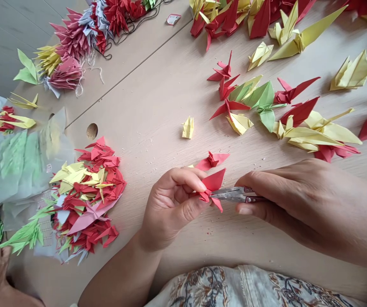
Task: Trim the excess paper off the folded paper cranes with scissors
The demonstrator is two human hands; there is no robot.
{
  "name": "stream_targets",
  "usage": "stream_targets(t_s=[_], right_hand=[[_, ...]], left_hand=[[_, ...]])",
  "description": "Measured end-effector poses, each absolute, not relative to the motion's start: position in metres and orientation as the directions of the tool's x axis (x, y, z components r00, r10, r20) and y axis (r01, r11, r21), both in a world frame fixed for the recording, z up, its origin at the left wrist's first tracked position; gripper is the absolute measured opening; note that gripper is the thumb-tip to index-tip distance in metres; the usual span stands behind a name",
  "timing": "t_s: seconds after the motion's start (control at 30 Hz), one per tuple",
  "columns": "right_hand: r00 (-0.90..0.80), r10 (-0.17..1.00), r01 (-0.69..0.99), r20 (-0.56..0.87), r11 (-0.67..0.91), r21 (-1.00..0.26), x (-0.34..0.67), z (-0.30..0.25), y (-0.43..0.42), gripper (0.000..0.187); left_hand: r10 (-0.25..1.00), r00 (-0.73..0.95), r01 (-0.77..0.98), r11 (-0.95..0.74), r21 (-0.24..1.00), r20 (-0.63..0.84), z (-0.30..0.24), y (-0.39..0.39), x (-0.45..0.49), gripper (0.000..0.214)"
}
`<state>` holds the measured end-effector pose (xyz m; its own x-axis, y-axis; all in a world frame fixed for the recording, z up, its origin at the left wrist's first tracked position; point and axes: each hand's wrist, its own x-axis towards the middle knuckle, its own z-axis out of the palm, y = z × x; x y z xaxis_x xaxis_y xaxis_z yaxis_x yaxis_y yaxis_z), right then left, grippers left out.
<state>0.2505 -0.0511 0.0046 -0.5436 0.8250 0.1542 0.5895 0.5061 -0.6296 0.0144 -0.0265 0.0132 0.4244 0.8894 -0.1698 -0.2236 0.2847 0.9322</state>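
Working small scissors (231, 194) in the right hand (286, 200) into a red paper crane (213, 184) pinched by the left hand (170, 204), hands together at six o'clock.

L hand (170, 204) holds red paper crane (214, 185), R hand (286, 200) w/ small scissors (234, 194) right at it.
Mixed pile of paper cranes (87, 200) at 9 o'clock, many more cranes (266, 96) at 12 o'clock, all on wood table (158, 98).

No readable text, small paper tag (173, 19) too blurred
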Motion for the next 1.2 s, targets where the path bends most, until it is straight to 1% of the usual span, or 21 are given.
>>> stream_targets(t_s=[0.23,0.37,0.47,0.53,0.6,0.73,0.8,0.87,0.93,1.07,1.2], right_hand=[[-0.555,0.814,0.587,0.173,0.531,-0.611,0.251,0.005,-0.051,0.037],[-0.534,0.827,0.591,0.174,0.513,-0.622,0.251,0.005,-0.051,0.038],[-0.516,0.838,0.625,0.177,0.509,-0.592,0.252,0.007,-0.050,0.038],[-0.494,0.849,0.659,0.190,0.508,-0.555,0.252,0.007,-0.050,0.039],[-0.497,0.851,0.669,0.170,0.501,-0.549,0.252,0.007,-0.050,0.037],[-0.576,0.814,0.595,0.083,0.486,-0.640,0.249,0.008,-0.052,0.034],[-0.580,0.809,0.562,0.102,0.487,-0.668,0.248,0.009,-0.052,0.034],[-0.558,0.817,0.554,0.143,0.496,-0.669,0.247,0.009,-0.052,0.034],[-0.543,0.825,0.566,0.160,0.500,-0.656,0.247,0.008,-0.052,0.034],[-0.532,0.834,0.618,0.147,0.501,-0.606,0.249,0.009,-0.051,0.032],[-0.564,0.807,0.594,0.174,0.543,-0.594,0.248,0.013,-0.047,0.028]], left_hand=[[0.899,0.412,-0.208,0.254,0.944,-0.152,0.012,-0.025,0.015,0.012],[0.884,0.445,-0.247,0.277,0.929,-0.145,0.015,-0.024,0.017,0.012],[0.892,0.430,-0.253,0.270,0.929,-0.142,0.016,-0.025,0.019,0.013],[0.918,0.371,-0.231,0.235,0.944,-0.138,0.017,-0.026,0.020,0.013],[0.943,0.313,-0.206,0.184,0.961,-0.114,0.016,-0.028,0.021,0.013],[0.964,0.264,-0.150,0.074,0.986,-0.033,0.012,-0.030,0.022,0.018],[0.965,0.262,-0.122,0.026,0.992,0.006,0.010,-0.031,0.022,0.020],[0.964,0.262,-0.100,-0.020,0.995,0.046,0.009,-0.032,0.022,0.022],[0.963,0.259,-0.081,-0.059,0.995,0.078,0.009,-0.034,0.021,0.025],[0.958,0.256,-0.043,-0.124,0.991,0.130,0.010,-0.038,0.021,0.029],[0.953,0.254,0.011,-0.172,0.985,0.163,0.011,-0.038,0.021,0.027]])
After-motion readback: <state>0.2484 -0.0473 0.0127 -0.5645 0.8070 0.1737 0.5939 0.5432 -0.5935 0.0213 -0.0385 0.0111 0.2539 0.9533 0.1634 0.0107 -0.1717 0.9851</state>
